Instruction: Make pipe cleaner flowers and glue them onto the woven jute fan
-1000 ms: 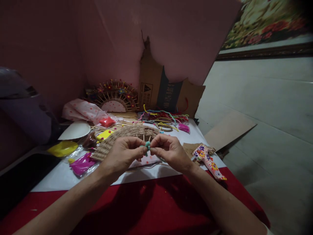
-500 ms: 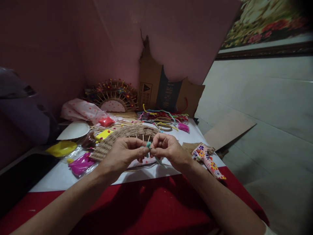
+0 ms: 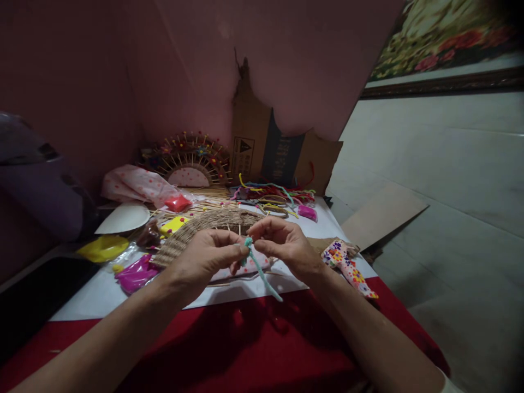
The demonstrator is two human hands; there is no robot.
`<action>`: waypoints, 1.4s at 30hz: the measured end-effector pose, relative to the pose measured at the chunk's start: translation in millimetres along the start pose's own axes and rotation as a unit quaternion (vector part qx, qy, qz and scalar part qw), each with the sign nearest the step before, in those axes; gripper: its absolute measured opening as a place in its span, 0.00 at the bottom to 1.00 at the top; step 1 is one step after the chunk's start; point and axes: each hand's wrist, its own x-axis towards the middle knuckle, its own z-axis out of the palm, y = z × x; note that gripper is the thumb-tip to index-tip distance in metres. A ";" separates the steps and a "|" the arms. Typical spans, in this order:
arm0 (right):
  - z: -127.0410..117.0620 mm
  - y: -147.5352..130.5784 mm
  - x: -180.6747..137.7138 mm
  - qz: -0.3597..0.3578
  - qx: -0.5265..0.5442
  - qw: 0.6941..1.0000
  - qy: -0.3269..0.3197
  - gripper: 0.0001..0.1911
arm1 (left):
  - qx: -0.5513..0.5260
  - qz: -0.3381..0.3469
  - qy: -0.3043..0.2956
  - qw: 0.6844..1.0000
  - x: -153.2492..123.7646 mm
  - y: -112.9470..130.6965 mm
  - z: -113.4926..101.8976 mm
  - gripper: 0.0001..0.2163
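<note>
Pink wall behind. We see the left hand pinching the teal stem at its bunched end; tail slants down-right from there. Right hand just beside; whether it grips, we cannot tell.

The strand at centre is turquoise; the packet at lower left, magenta; the cloth at right, pink with orange and purple flowers.
</note>
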 end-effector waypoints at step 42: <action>-2.9 10.1 -3.2 -0.124 -0.138 0.978 -0.095 0.04 | -0.009 -0.045 -0.135 0.990 1.2 -8.6 -9.8 0.09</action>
